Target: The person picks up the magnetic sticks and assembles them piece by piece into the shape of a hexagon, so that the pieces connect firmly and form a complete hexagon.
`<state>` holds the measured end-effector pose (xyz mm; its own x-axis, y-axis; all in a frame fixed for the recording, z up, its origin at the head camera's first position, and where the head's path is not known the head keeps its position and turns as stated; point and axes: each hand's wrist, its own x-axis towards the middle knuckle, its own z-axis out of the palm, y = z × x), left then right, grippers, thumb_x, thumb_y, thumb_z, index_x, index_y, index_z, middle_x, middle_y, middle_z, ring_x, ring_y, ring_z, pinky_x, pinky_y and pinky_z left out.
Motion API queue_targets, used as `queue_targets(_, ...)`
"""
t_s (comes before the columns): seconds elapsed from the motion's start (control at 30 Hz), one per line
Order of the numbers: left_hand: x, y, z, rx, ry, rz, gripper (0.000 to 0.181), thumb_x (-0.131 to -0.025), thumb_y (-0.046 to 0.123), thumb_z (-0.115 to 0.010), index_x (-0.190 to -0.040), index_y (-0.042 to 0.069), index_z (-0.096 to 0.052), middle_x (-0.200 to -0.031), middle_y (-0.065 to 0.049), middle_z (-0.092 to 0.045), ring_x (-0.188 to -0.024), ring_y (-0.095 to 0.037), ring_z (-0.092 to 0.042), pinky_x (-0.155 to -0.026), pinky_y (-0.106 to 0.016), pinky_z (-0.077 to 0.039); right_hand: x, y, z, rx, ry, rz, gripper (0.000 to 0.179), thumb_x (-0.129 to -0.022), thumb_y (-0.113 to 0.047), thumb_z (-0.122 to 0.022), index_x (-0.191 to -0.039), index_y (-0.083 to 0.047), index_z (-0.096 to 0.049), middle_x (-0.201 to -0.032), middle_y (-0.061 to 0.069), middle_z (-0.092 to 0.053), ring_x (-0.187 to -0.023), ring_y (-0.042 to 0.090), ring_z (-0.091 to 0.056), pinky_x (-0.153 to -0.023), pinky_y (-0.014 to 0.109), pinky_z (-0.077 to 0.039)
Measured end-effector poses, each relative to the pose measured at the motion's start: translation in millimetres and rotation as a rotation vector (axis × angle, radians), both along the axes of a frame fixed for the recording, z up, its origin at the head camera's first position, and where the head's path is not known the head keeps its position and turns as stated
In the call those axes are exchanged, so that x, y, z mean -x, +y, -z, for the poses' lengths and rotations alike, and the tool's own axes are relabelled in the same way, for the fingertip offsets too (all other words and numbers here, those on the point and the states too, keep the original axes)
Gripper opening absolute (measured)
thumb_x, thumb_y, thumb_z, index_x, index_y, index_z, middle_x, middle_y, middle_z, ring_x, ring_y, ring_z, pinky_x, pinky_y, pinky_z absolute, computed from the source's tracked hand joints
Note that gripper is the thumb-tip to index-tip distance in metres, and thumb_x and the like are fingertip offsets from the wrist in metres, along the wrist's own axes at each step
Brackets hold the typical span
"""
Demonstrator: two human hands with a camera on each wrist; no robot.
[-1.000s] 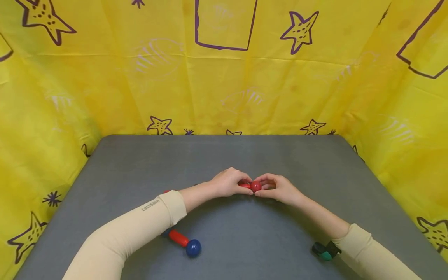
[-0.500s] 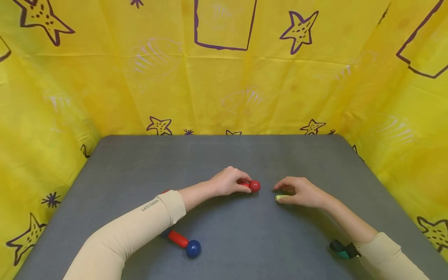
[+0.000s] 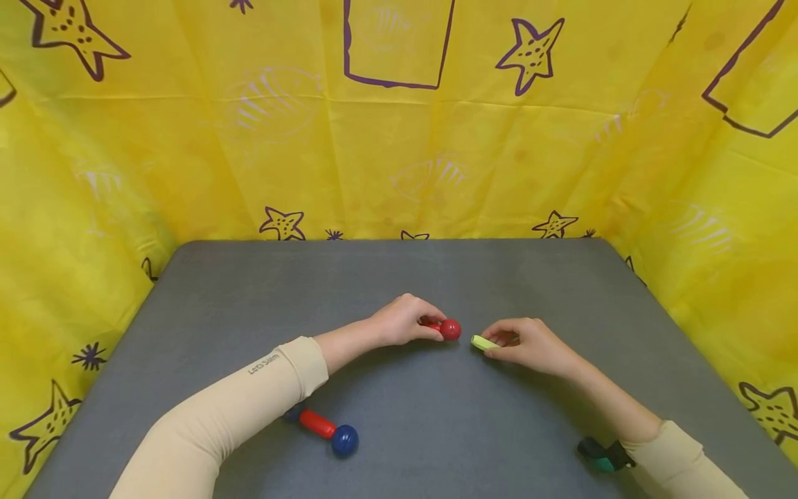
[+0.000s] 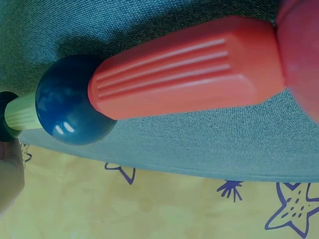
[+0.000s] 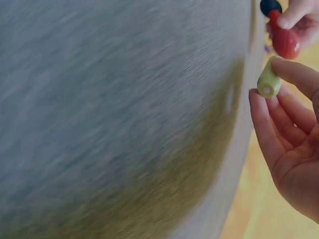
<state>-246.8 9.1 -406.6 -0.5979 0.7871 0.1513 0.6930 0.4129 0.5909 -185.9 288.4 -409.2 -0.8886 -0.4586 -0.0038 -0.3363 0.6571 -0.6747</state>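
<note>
In the head view my left hand point(image 3: 405, 320) pinches a red toy building rod point(image 3: 434, 326) with a red ball point(image 3: 451, 329) on its right end. A dark blue ball point(image 5: 270, 7) shows at that rod's other end in the right wrist view. My right hand point(image 3: 530, 343) pinches a yellow-green rod point(image 3: 483, 343) between thumb and fingers, a small gap away from the red ball. The left wrist view shows a joined row: a large red rod point(image 4: 189, 69), a blue ball point(image 4: 75, 99) and a yellow-green rod point(image 4: 23, 112). Much of this row is hidden behind my left arm in the head view.
A red rod point(image 3: 316, 423) with a blue ball point(image 3: 345, 441) lies on the grey table point(image 3: 399, 277) beside my left sleeve, which partly covers its other blue ball. A black and green item point(image 3: 603, 456) is at my right cuff. Yellow cloth point(image 3: 399, 159) surrounds the table.
My right hand has drawn away from the red ball to the right, then come slightly back, with the yellow-green rod now in plain sight. My left hand has hardly moved.
</note>
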Motion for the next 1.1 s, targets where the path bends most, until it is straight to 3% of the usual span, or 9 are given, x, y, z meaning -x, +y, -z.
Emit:
queue_targets(0.23,-1.2,-0.3,-1.5,0.015,-0.002,0.007,0.025,-0.083,0.02,-0.079,-0.106,0.011,-0.076,-0.091,0.003,-0.072,-0.075,-0.006,-0.06,-0.069,-0.019,-0.048,4.3,-17.0,-10.0,0.011,0.049,-0.03,0.018,-0.083,-0.022,-0.079,-0.1,-0.019,-0.074,-0.083,-0.01,-0.067,-0.075,0.009,-0.061,-0.066,0.026,-0.053)
queue_targets(0.63,-1.3,-0.7,-3.1,0.046,0.0,0.019,0.026,-0.084,0.02,-0.079,-0.108,0.01,-0.076,-0.094,0.001,-0.073,-0.077,-0.008,-0.061,-0.07,-0.019,-0.049,9.4,-22.2,-12.3,-0.011,0.069,-0.08,0.017,-0.083,-0.019,-0.079,-0.099,-0.018,-0.074,-0.082,-0.011,-0.066,-0.074,0.007,-0.061,-0.064,0.026,-0.053)
queue_targets(0.83,-1.4,-1.2,-4.6,0.06,0.002,0.046,0.026,-0.084,0.02,-0.079,-0.108,0.009,-0.075,-0.093,0.0,-0.072,-0.075,-0.007,-0.06,-0.07,-0.019,-0.048,14.3,-25.8,-11.5,-0.027,-0.014,-0.087,0.016,-0.086,-0.03,-0.076,-0.099,-0.021,-0.074,-0.079,-0.011,-0.068,-0.069,0.01,-0.063,-0.06,0.027,-0.05)
queue_targets(1.1,-0.9,-0.2,-4.3,0.092,0.005,0.073,0.027,-0.084,0.022,-0.078,-0.108,0.01,-0.075,-0.092,0.002,-0.072,-0.076,-0.007,-0.059,-0.07,-0.018,-0.048,24.7,-29.4,-8.0,-0.001,-0.166,-0.104,0.023,-0.088,-0.034,-0.073,-0.104,-0.017,-0.075,-0.088,-0.008,-0.072,-0.08,0.012,-0.065,-0.069,0.028,-0.052)
